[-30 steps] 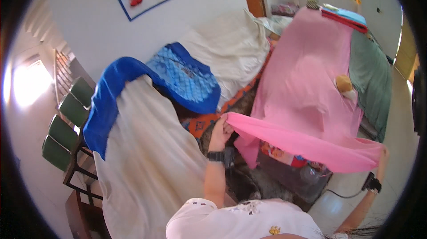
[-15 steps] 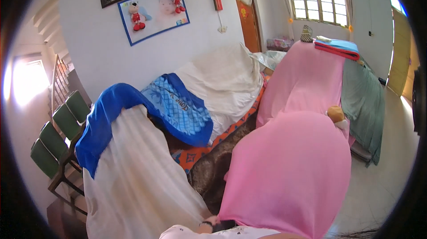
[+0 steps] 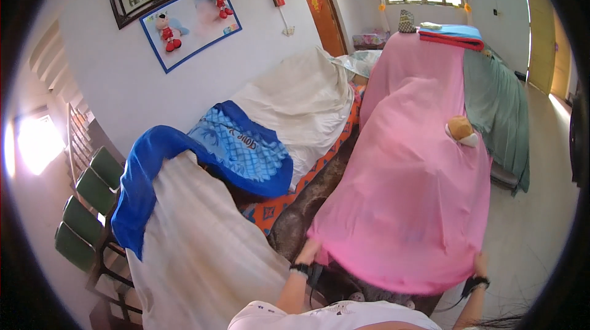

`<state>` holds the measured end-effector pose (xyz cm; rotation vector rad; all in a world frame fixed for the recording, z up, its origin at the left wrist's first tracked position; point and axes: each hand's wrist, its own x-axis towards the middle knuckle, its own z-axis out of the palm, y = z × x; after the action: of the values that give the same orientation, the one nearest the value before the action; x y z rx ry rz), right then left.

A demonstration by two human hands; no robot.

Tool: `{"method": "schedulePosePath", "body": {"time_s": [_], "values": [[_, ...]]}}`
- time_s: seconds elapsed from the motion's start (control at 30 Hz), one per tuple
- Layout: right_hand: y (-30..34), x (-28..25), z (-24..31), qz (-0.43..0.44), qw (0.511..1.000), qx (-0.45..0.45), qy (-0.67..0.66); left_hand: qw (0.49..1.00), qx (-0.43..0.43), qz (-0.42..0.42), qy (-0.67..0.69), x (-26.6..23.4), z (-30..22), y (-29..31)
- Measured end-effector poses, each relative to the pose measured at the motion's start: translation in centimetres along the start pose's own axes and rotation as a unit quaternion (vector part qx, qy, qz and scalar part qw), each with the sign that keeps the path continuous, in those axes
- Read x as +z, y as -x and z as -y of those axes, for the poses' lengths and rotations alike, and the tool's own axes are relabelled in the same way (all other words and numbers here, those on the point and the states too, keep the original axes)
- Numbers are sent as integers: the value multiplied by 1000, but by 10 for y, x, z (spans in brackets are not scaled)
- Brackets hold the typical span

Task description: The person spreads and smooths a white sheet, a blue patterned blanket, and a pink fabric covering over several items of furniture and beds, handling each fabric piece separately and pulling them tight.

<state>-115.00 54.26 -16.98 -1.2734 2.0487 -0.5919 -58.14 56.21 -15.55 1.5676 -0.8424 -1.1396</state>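
A large pink sheet (image 3: 405, 188) lies over long, low furniture in front of me, its near edge hanging in a curve. My left hand (image 3: 310, 251) is closed on the sheet's near left corner. At the opposite corner, my right hand (image 3: 480, 262) grips the same edge, though its fingers are partly hidden. Black bands circle both wrists. On the sheet's right side rests a rounded tan-and-white soft object (image 3: 461, 128). Below the sheet's near edge, dark brown covering (image 3: 301, 219) shows between the furniture.
White cloth (image 3: 209, 244) and a blue patterned blanket (image 3: 243, 145) cover furniture on the left. Green chairs (image 3: 83, 225) stand beyond it. At the far end sit a folded blue-and-red blanket (image 3: 452, 35) and a patterned bag (image 3: 406, 21). Green cloth (image 3: 501, 115) hangs along the right.
The billowing pink sheet has sunk flatter over the furniture. Its near edge now stretches between my hands, and my right hand and both forearms have come into view.
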Motion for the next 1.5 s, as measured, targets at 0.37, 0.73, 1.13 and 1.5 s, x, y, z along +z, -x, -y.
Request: {"method": "schedulePosePath", "body": {"time_s": [0.37, 0.73, 1.13, 1.5], "values": [[-12, -96, 46, -207, 952, -118, -192, 989, 57, -5, 139, -26, -105, 12], [58, 44, -238, 87, 953, 198, 213, 898, -309, 17, -312, -66, 193, 117], [55, 103, -89, 38, 982, 87, 161, 952, -281, 44, -114, 0, 138, 83], [60, 100, -317, -12, 997, 65, -30, 902, -423, -18, -77, -31, 189, 123]]}}
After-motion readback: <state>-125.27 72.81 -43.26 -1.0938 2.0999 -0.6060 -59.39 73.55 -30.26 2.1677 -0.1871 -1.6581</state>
